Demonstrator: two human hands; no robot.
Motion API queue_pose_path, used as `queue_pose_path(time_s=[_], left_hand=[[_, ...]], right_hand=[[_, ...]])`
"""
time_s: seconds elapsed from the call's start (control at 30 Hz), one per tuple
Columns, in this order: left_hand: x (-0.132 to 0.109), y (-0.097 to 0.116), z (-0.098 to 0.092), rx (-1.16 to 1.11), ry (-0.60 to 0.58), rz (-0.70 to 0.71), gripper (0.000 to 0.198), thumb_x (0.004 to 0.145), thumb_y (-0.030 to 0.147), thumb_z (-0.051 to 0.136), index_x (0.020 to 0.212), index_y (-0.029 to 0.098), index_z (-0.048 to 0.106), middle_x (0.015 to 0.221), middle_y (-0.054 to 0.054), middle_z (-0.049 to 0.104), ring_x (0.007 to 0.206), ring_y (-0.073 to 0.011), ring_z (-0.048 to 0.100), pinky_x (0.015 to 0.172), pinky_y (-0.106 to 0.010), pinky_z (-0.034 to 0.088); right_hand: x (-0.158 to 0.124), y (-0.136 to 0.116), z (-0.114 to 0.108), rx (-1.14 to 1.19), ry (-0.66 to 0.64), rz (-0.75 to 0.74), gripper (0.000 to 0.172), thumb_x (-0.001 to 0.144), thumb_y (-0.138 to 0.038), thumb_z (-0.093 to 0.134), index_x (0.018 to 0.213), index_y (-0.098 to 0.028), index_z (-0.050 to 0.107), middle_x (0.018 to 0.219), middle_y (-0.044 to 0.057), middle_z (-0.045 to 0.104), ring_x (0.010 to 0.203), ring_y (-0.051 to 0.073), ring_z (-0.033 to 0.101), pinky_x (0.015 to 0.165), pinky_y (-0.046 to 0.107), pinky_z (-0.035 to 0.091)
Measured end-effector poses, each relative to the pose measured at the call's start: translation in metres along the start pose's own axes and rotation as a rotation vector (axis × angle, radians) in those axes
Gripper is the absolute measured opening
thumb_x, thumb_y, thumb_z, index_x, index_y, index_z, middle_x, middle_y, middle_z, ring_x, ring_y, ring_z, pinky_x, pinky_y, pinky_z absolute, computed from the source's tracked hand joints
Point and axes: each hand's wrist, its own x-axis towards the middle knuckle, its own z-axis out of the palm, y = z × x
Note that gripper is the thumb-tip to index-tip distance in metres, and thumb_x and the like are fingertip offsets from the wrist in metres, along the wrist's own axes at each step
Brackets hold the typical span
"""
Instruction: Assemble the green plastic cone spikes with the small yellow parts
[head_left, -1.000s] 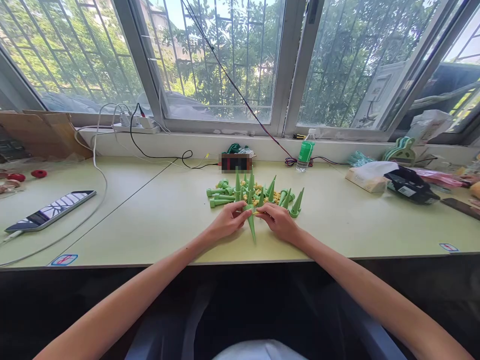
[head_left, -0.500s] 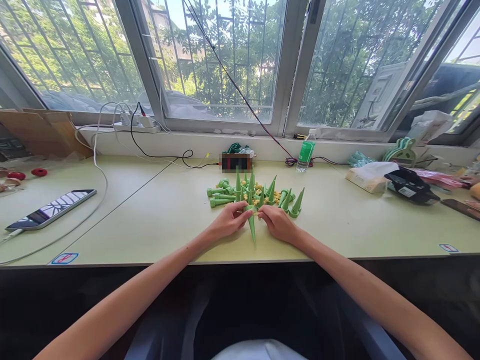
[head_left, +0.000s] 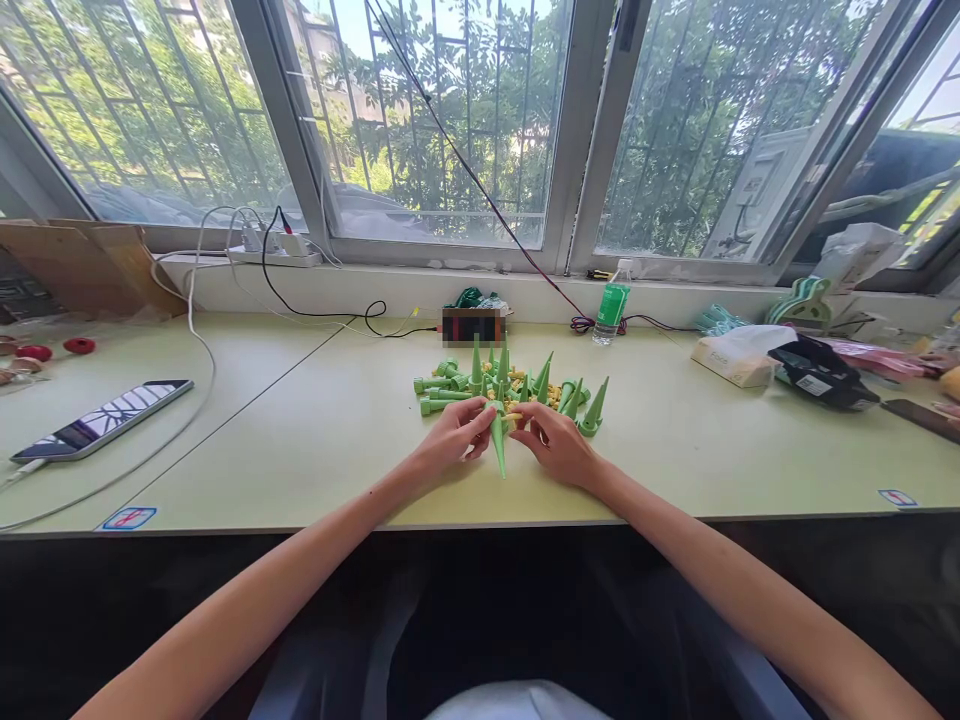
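My left hand (head_left: 456,432) is closed on a green plastic watering spike (head_left: 498,445), its wide end up and its point slanting down toward me. Beside that wide end, my right hand (head_left: 553,440) pinches a small yellowish piece (head_left: 514,417); whether it is joined to the spike I cannot tell. Just beyond both hands lies a pile of similar green spikes (head_left: 444,402), several standing with points up and others on their sides. Small yellow pieces (head_left: 555,393) are scattered among them, partly hidden by the spikes and my fingers.
Behind the pile stand a blurred-out dark box (head_left: 472,327) and a green-labelled bottle (head_left: 613,303). A phone (head_left: 105,418) with a white cable lies at left. Rightward are a tissue pack (head_left: 739,355) and a black packet (head_left: 821,372). The table's front edge (head_left: 495,527) runs below my wrists.
The held spike has risen slightly and shifted a little left, its point now higher. My right fingers have opened out a little around the yellowish piece, which shows more clearly.
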Motion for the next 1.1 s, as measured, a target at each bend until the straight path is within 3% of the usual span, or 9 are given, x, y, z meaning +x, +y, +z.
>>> queue_pose_path(time_s=[0.23,0.57,0.77,0.93,1.1], left_hand=[[-0.001,0.005,0.0034,0.0,-0.002,-0.037,0.044,0.091,0.058,0.057,0.077,0.017,0.051,0.057,0.005,0.046,0.043,-0.006,0.042,0.042,-0.02,0.028],[-0.0014,0.0049,0.0041,0.051,-0.01,-0.044,0.046,0.089,0.062,0.057,0.079,0.018,0.047,0.055,0.007,0.042,0.042,-0.0061,0.039,0.04,-0.019,0.026],[-0.0025,0.0057,0.0064,0.156,-0.023,-0.022,0.047,0.089,0.059,0.058,0.072,0.019,0.042,0.053,0.007,0.041,0.043,-0.0063,0.036,0.041,-0.02,0.025],[-0.003,0.0036,0.0057,0.226,-0.044,0.009,0.044,0.09,0.056,0.057,0.072,0.018,0.047,0.054,0.006,0.041,0.045,-0.0077,0.038,0.043,-0.021,0.027],[-0.0034,0.0046,0.0059,0.232,-0.048,-0.002,0.044,0.089,0.056,0.057,0.07,0.018,0.046,0.053,0.006,0.042,0.046,-0.0079,0.038,0.043,-0.021,0.027]], right_hand=[[0.0017,0.0003,-0.0021,-0.07,0.016,-0.122,0.019,0.104,-0.034,0.046,0.117,-0.023,0.055,0.091,0.005,0.064,0.077,0.017,0.062,0.07,0.028,0.049],[-0.0007,0.0019,-0.0033,-0.092,-0.033,-0.076,0.023,0.104,-0.037,0.046,0.117,-0.022,0.058,0.09,0.006,0.066,0.077,0.019,0.062,0.07,0.03,0.049],[-0.0005,0.0026,-0.0023,-0.116,-0.063,-0.089,0.029,0.106,-0.037,0.039,0.097,-0.02,0.06,0.078,0.005,0.063,0.069,0.018,0.058,0.064,0.028,0.043],[-0.0005,0.0019,-0.001,-0.153,-0.091,-0.074,0.042,0.107,-0.037,0.034,0.074,-0.02,0.052,0.066,0.002,0.057,0.059,0.015,0.05,0.06,0.027,0.036],[-0.0008,0.0,-0.0003,-0.184,-0.104,-0.049,0.046,0.108,-0.038,0.03,0.069,-0.02,0.047,0.061,0.001,0.052,0.055,0.013,0.044,0.057,0.027,0.032]])
